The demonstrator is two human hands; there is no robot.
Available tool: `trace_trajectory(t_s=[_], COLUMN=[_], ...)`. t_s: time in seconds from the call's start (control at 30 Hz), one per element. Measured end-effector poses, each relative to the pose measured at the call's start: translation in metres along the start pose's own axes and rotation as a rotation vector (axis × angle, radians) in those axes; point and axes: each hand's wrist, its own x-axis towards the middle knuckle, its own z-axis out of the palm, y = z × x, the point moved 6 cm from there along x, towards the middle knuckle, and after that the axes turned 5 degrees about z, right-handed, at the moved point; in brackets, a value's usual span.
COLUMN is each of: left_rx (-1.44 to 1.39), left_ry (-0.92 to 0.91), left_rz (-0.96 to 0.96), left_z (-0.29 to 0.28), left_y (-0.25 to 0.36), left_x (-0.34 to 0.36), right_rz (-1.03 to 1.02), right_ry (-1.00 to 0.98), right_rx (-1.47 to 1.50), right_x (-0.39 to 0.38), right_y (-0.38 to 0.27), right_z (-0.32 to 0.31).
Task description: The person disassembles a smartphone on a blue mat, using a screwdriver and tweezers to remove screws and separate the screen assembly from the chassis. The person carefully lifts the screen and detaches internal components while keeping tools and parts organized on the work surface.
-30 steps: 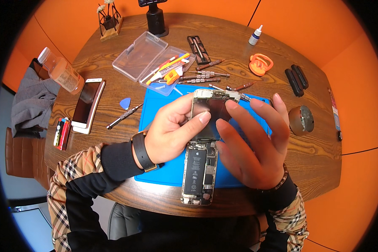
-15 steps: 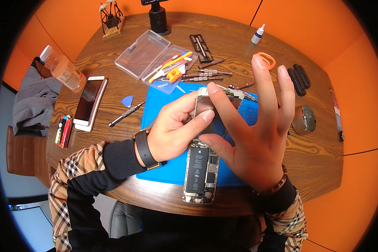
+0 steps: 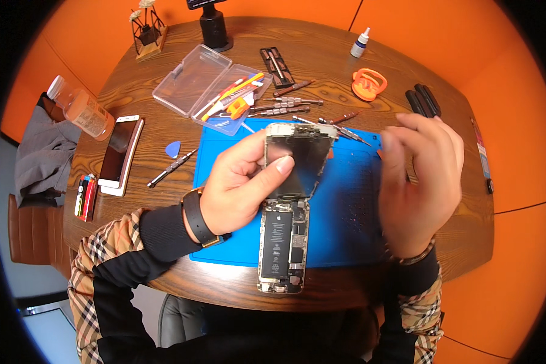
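An opened phone stretches over the near part of the blue mat (image 3: 349,242). My left hand (image 3: 236,176) grips its lifted screen panel (image 3: 303,161) by the left edge, thumb lying across the dark inner face. Below the panel, the phone's body (image 3: 278,246) shows a black battery and small boards; its lower end reaches past the mat's near edge. Panel and body meet at the top of the body. To the right, above the mat's edge, my right hand (image 3: 421,188) is loosely curved, fingers apart from the thumb, with nothing seen in it.
Several precision screwdrivers (image 3: 285,108) lie beyond the mat, beside an open clear case (image 3: 194,82) of tools. An orange suction cup (image 3: 368,85) and a small bottle (image 3: 360,43) stand at far right. At left are a white phone (image 3: 120,151), lighters (image 3: 86,197) and a drink bottle (image 3: 85,112).
My right hand has drawn back from the phone toward the right, uncovering the screen panel and the orange suction cup. My left hand keeps its grip. The whole view has shifted slightly.
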Motion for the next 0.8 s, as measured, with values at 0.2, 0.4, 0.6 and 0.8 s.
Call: trace_trajectory(t_s=[0.2,0.4,0.6,0.8], left_rx=[-0.002,0.047,0.052,0.068], left_ry=[0.036,0.104,0.115,0.122], left_rz=[0.009,-0.044,0.026,0.042], left_z=[-0.001,-0.012,-0.015,-0.014], left_y=[-0.003,-0.009,-0.010,-0.008], left_x=[-0.002,-0.005,-0.007,-0.006], right_rz=[0.352,0.543,0.519,0.442], right_ry=[-0.133,-0.475,-0.755,-0.830], right_rx=[0.083,-0.029,-0.099,-0.148], right_x=[0.002,-0.021,-0.037,-0.049], right_y=[0.082,0.112,0.112,0.113], right_z=[-0.011,0.001,0.008,0.020])
